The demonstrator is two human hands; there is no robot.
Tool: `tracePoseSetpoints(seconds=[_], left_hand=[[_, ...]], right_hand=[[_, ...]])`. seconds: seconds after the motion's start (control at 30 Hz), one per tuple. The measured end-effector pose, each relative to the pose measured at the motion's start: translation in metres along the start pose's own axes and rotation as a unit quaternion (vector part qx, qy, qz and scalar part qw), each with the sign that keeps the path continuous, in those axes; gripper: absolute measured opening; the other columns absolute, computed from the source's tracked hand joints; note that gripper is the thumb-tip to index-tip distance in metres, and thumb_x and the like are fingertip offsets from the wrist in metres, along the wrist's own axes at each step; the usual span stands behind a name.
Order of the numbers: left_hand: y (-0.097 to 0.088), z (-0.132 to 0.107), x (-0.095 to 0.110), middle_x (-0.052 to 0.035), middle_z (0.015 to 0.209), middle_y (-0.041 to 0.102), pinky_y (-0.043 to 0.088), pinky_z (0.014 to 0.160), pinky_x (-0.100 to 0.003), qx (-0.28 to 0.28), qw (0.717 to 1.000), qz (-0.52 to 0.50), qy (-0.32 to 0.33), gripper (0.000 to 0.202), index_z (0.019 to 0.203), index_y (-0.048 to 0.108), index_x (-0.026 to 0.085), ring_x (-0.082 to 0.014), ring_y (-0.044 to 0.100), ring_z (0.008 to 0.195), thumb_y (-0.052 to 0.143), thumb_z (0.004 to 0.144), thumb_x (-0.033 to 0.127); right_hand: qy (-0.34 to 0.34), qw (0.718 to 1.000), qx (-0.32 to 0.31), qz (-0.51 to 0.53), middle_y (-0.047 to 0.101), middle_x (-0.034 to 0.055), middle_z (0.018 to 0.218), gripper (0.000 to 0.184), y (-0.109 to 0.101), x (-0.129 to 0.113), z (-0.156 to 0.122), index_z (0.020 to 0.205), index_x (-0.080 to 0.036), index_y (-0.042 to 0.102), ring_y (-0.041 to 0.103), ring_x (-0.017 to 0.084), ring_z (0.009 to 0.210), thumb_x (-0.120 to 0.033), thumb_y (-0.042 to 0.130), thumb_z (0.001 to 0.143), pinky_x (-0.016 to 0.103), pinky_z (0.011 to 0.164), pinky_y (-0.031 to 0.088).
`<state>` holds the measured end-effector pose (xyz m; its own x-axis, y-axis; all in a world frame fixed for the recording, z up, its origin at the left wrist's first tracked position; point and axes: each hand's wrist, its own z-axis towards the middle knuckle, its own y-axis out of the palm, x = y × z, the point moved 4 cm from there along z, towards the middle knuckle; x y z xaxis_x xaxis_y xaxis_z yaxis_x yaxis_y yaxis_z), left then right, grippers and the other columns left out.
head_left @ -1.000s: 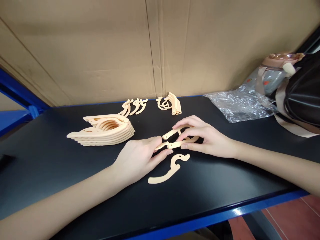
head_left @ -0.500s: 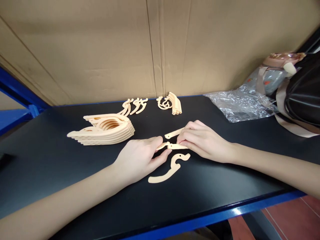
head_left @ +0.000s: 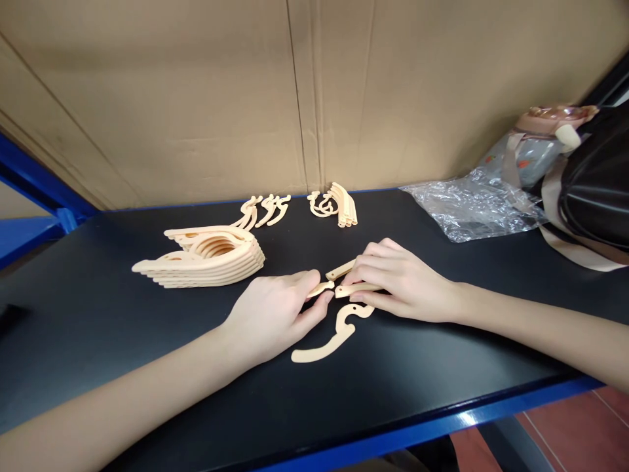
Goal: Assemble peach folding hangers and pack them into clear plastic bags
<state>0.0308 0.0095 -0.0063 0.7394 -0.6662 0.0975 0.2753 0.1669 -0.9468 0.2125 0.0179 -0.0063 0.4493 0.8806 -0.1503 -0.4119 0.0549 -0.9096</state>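
Observation:
My left hand (head_left: 275,314) is closed, pinching a small beige plastic hanger piece (head_left: 320,288) between thumb and fingertips. Opposite it, my right hand (head_left: 398,278) grips a straight beige hanger arm (head_left: 356,289) with a hole near its end. A narrow gap separates the two ends. Just behind lies a second hanger arm (head_left: 340,269), partly hidden by my right fingers; whether they hold it I cannot tell. In front of both hands a curved hanger hook piece (head_left: 325,347) lies flat, its upper end close under my right fingers.
To the left stands a stack of folded beige hangers (head_left: 211,272). Loose curved pieces (head_left: 266,211) and a bundle of arms (head_left: 344,206) lie at the back by the cardboard (head_left: 196,98). Crumpled clear plastic (head_left: 481,206), a bottle (head_left: 528,154) and a black bag (head_left: 597,177) occupy the right.
The two held pieces touched or overlapped earlier and are now slightly apart. My right fingers have shifted a little left, covering more of the rear arm.

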Motion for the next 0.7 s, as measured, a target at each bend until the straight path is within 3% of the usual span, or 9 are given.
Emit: tracePoseSetpoints(seconds=[0.23,0.7], left_hand=[[0.005,0.0004,-0.0029,0.005,0.051,0.047,0.025,0.042,-0.022,-0.015,1.0,0.004,-0.011,0.045,0.065,0.043,0.021,-0.0121,0.045,0.039,0.046,0.093,0.056],[0.0016,0.003,0.0028,0.0042,0.055,0.052,0.027,0.044,-0.02,-0.044,0.999,0.0,-0.003,0.044,0.068,0.044,0.019,-0.0108,0.048,0.043,0.042,0.099,0.05]], right_hand=[[-0.022,0.999,0.026,0.014,0.072,0.0036,0.098,0.023,0.0007,-0.0024,0.0015,0.1,-0.015,0.062,0.058,0.016,0.084,-0.029,0.044,0.102,0.031,0.077,0.034],[-0.01,0.999,0.034,0.025,0.07,0.0028,0.087,0.026,0.0002,-0.0019,0.0024,0.09,-0.017,0.058,0.062,0.015,0.081,-0.034,0.043,0.102,0.03,0.077,0.036]])
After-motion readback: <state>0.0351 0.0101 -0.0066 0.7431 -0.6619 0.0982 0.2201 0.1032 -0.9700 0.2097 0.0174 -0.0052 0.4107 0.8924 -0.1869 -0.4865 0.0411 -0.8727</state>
